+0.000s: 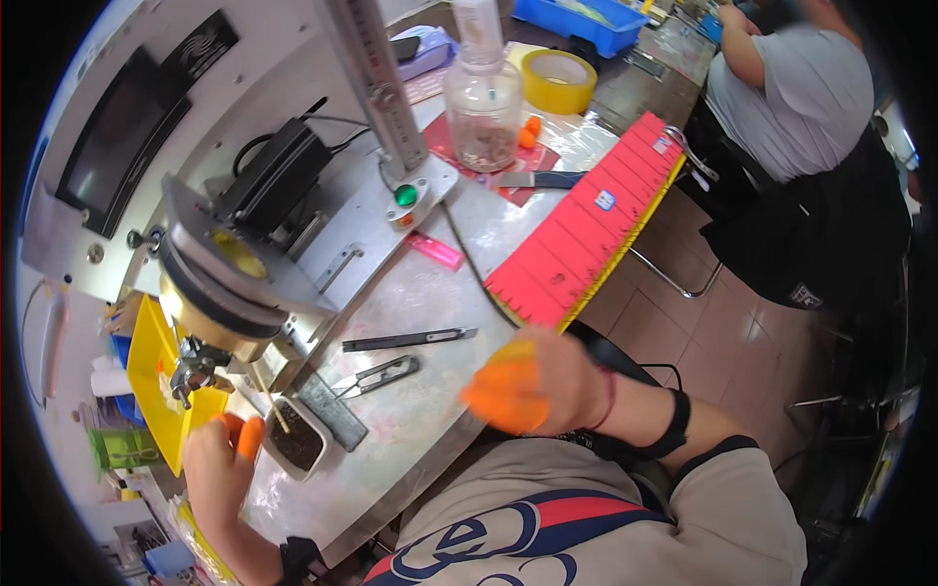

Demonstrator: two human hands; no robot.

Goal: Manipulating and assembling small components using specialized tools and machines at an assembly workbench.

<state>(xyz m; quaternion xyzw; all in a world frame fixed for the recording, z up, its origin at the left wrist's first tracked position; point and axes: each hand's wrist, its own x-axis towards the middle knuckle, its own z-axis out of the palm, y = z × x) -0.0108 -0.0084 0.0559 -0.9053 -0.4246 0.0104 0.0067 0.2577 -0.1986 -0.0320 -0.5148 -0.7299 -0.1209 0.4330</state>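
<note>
My left hand (217, 467) wears orange finger covers on its curled fingers, beside a white dish (318, 459) of dark grainy material. A thin wooden stick (271, 398) leans into that dish. Whatever the left fingers may hold is hidden. Just above them is the small metal clamp (198, 369) of a bench machine (230, 283). My right hand (532, 381), also in orange finger covers, is raised over the table's front edge and smeared by motion. Between the hands lie a black box cutter (405, 340), thread snips (381, 377) and a grey flat block (332, 408).
A red ruled board (596, 220) runs along the table's right edge. Behind it stand a clear bottle (484, 112), a yellow tape roll (559, 80) and a blue bin (586, 24). A yellow tray (156, 381) is at the left. Another person (791, 98) sits at the far right.
</note>
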